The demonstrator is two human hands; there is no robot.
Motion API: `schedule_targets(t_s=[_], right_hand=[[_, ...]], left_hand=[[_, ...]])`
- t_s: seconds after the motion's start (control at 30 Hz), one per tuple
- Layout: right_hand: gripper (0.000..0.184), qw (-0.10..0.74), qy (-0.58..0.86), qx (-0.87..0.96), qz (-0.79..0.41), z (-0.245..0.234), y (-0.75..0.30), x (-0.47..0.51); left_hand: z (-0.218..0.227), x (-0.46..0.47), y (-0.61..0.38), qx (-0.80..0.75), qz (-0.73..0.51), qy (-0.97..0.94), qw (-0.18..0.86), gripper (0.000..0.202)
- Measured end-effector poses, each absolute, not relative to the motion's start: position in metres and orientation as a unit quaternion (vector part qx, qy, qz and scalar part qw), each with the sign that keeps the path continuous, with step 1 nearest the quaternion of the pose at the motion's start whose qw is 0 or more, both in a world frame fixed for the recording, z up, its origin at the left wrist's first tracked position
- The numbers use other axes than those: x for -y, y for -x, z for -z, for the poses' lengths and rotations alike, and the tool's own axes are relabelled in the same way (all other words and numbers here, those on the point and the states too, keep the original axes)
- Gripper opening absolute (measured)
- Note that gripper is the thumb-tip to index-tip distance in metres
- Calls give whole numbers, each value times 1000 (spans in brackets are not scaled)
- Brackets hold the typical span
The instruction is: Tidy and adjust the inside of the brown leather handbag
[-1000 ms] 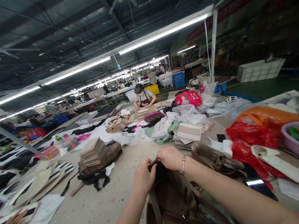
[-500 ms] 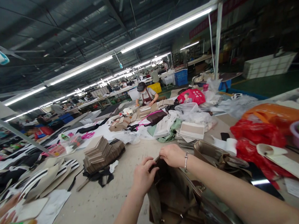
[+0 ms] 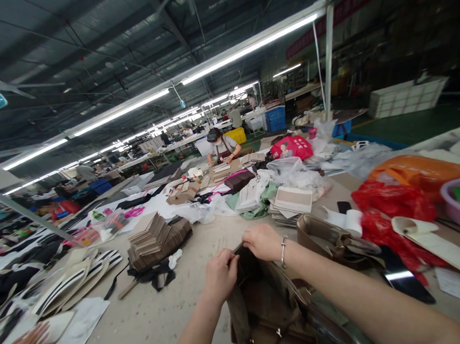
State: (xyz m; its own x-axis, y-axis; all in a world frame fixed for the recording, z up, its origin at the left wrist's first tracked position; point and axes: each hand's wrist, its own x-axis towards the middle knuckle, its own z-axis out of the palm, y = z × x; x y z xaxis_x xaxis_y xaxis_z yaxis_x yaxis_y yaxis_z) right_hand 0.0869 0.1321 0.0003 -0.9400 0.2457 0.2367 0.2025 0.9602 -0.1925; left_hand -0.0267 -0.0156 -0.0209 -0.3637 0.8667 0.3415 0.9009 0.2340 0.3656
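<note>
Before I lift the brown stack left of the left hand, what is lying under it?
Black material sticks out beneath the near edge of the brown stack, onto the table. What lies under its middle is covered and cannot be seen.

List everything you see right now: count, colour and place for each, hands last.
Open bag: one, brown, below both hands
Table: one, beige, under the bag
Panel stack: one, brown, left
Pale-topped stack: one, pale and brown, beyond right hand
Striped pieces: several, cream, black, white, left
Roll: one, white, right
Red plastic: count unclear, red, right
Basin: one, purple, far right
Co-worker: one, dark apron, across table
Crate: one, blue, background
Smaller background things: too small to count
Left hand: one, bare, at bag's edge
Right hand: one, bare, silver bracelet at wrist, at bag's edge
</note>
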Motion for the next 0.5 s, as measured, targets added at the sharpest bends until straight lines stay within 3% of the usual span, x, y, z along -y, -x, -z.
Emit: schedule_targets(t_s=[0.5], right_hand=[[31,115,143,979,-90,4,-83,-131]], left_hand=[[33,0,28,848,256,458,67,21]])
